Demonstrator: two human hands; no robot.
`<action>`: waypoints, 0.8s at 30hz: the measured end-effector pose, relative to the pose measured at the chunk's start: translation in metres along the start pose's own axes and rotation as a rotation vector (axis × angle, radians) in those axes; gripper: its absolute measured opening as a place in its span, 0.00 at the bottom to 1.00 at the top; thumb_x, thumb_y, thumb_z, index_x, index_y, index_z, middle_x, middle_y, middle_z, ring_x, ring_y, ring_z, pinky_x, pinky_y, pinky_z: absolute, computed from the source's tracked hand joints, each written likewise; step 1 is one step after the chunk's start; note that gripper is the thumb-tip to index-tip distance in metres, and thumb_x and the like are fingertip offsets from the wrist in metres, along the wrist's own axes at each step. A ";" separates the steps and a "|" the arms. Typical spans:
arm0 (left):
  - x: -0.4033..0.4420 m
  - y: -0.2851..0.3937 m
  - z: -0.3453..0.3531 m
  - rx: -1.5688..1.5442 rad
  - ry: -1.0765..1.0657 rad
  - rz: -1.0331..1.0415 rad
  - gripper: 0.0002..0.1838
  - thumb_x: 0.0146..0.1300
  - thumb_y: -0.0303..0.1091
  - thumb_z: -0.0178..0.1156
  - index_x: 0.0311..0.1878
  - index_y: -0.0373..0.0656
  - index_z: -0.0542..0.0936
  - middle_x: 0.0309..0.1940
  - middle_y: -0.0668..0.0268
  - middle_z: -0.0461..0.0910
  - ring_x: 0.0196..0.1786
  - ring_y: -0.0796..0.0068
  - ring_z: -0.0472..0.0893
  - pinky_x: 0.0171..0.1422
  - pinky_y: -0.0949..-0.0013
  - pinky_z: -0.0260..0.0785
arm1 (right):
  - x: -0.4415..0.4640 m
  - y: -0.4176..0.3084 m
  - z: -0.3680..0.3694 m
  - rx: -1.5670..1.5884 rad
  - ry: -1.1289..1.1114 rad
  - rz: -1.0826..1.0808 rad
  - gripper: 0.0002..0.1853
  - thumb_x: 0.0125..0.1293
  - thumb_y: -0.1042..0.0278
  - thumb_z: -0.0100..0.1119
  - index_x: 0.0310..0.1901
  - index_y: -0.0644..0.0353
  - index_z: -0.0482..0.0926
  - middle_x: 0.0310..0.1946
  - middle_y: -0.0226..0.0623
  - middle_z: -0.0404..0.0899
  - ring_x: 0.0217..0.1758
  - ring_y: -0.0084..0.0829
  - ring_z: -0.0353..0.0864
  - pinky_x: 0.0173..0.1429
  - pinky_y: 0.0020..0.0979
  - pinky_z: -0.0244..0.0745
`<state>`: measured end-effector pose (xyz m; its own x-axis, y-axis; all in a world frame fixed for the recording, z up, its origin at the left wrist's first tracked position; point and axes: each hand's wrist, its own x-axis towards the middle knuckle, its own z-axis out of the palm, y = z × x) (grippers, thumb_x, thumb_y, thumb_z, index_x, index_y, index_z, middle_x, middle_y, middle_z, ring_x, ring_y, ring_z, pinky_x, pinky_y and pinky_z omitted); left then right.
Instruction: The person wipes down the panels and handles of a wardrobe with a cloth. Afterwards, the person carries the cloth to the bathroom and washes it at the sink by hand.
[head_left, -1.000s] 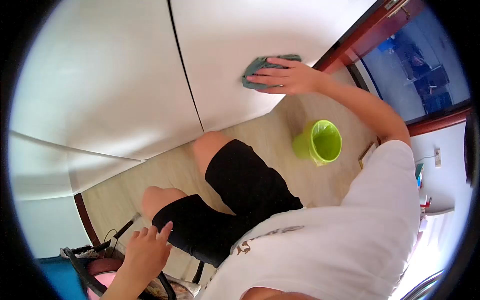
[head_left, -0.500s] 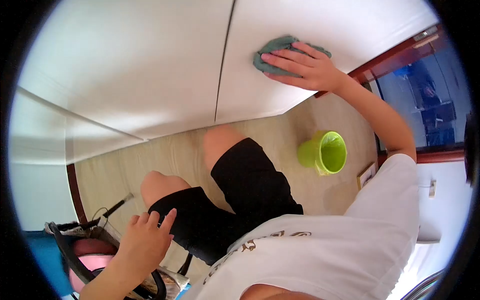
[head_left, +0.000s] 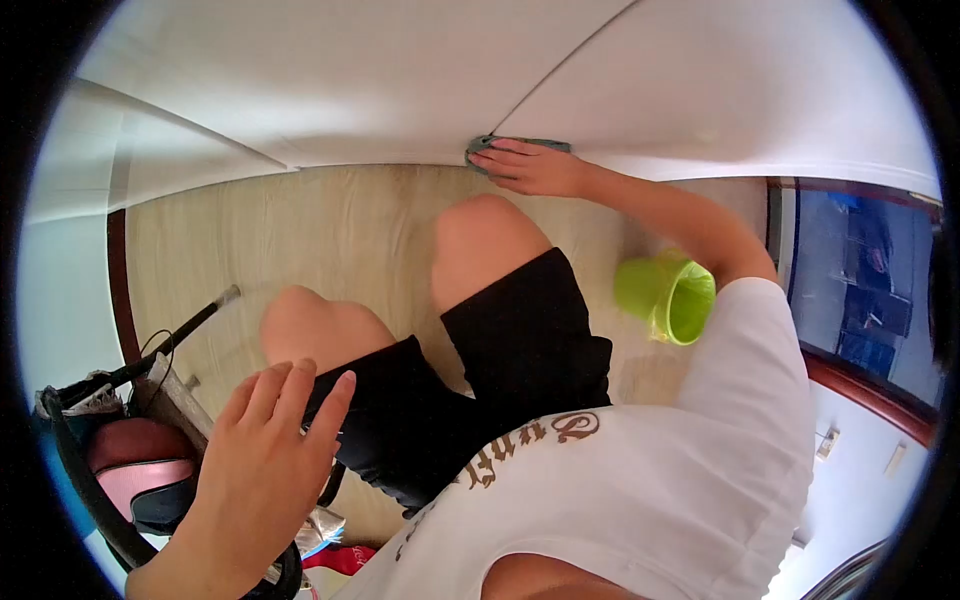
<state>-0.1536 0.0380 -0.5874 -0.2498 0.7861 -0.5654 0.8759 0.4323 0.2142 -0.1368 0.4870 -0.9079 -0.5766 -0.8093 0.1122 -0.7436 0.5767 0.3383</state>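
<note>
A grey-green cloth (head_left: 548, 144) lies under my right hand (head_left: 527, 168), pressed to the lower part of a white cabinet front (head_left: 380, 90). My fingers are laid over the cloth close to the dark seam between two panels, near the bottom edge. My left hand (head_left: 275, 430) hovers beside my left thigh with its fingers apart and nothing in it. Below that hand I see my black shorts (head_left: 400, 400).
On the right, a lime-green bin (head_left: 690, 303) with a liner stands on the pale wooden floor (head_left: 350, 230). A black-framed cart or chair (head_left: 75, 450) holding a pink and black bag (head_left: 150, 485) is at lower left. A dark red door frame (head_left: 870, 395) borders the right side.
My right hand has moved the cloth down the cabinet front, to the panel seam by the bottom edge. My left hand has risen slightly. The camera view has shifted as well.
</note>
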 end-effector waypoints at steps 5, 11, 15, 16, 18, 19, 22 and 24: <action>0.010 -0.018 0.004 0.133 0.167 0.010 0.30 0.60 0.31 0.69 0.68 0.42 0.77 0.59 0.52 0.77 0.61 0.52 0.77 0.68 0.53 0.71 | 0.013 -0.006 0.036 0.035 -0.065 -0.045 0.17 0.71 0.63 0.59 0.56 0.60 0.86 0.79 0.40 0.68 0.80 0.38 0.69 0.90 0.44 0.52; 0.016 -0.037 0.019 -0.033 0.120 -0.174 0.39 0.60 0.28 0.68 0.76 0.47 0.67 0.69 0.50 0.70 0.70 0.46 0.71 0.75 0.47 0.67 | 0.022 0.002 -0.002 0.021 0.148 0.082 0.18 0.66 0.61 0.64 0.57 0.51 0.85 0.77 0.32 0.73 0.78 0.35 0.72 0.89 0.45 0.53; 0.038 -0.035 0.032 0.066 0.218 -0.052 0.37 0.59 0.29 0.69 0.74 0.47 0.71 0.75 0.50 0.66 0.76 0.46 0.67 0.82 0.45 0.59 | 0.033 0.014 -0.055 -0.043 0.255 0.168 0.12 0.69 0.63 0.66 0.53 0.45 0.84 0.76 0.31 0.73 0.75 0.31 0.75 0.87 0.43 0.58; 0.056 -0.035 0.026 0.181 0.329 0.022 0.35 0.59 0.30 0.69 0.72 0.48 0.73 0.77 0.51 0.65 0.78 0.48 0.66 0.82 0.45 0.59 | 0.037 0.017 -0.069 -0.093 0.349 0.225 0.11 0.71 0.62 0.65 0.53 0.44 0.84 0.76 0.30 0.74 0.75 0.30 0.75 0.87 0.43 0.57; 0.095 -0.029 -0.007 0.362 0.580 0.191 0.30 0.59 0.31 0.67 0.68 0.50 0.78 0.77 0.56 0.67 0.78 0.52 0.68 0.82 0.46 0.61 | 0.039 0.024 -0.079 -0.155 0.445 0.277 0.10 0.73 0.60 0.64 0.53 0.43 0.84 0.75 0.29 0.75 0.74 0.29 0.75 0.86 0.43 0.57; 0.118 -0.022 -0.029 0.425 0.719 0.285 0.28 0.60 0.32 0.67 0.66 0.51 0.80 0.76 0.58 0.70 0.77 0.54 0.71 0.81 0.46 0.64 | 0.038 0.024 -0.078 -0.188 0.451 0.278 0.13 0.71 0.60 0.63 0.56 0.40 0.84 0.75 0.28 0.75 0.74 0.28 0.76 0.87 0.41 0.54; 0.203 0.007 -0.078 0.498 1.237 0.664 0.23 0.58 0.34 0.66 0.60 0.56 0.84 0.68 0.65 0.80 0.68 0.63 0.79 0.74 0.51 0.71 | 0.040 0.027 -0.074 -0.245 0.456 0.292 0.17 0.69 0.60 0.61 0.59 0.36 0.84 0.75 0.25 0.76 0.73 0.26 0.76 0.88 0.41 0.51; 0.246 0.053 -0.097 0.346 1.565 0.680 0.21 0.57 0.34 0.67 0.56 0.58 0.85 0.66 0.67 0.81 0.64 0.66 0.81 0.71 0.54 0.72 | 0.038 0.026 -0.076 -0.253 0.450 0.300 0.18 0.69 0.60 0.61 0.59 0.35 0.84 0.74 0.24 0.76 0.73 0.26 0.76 0.88 0.41 0.50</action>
<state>-0.2085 0.2970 -0.6374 0.2229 0.5110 0.8302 0.9735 -0.0713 -0.2175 -0.1524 0.4629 -0.8242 -0.5081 -0.6147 0.6033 -0.4344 0.7877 0.4367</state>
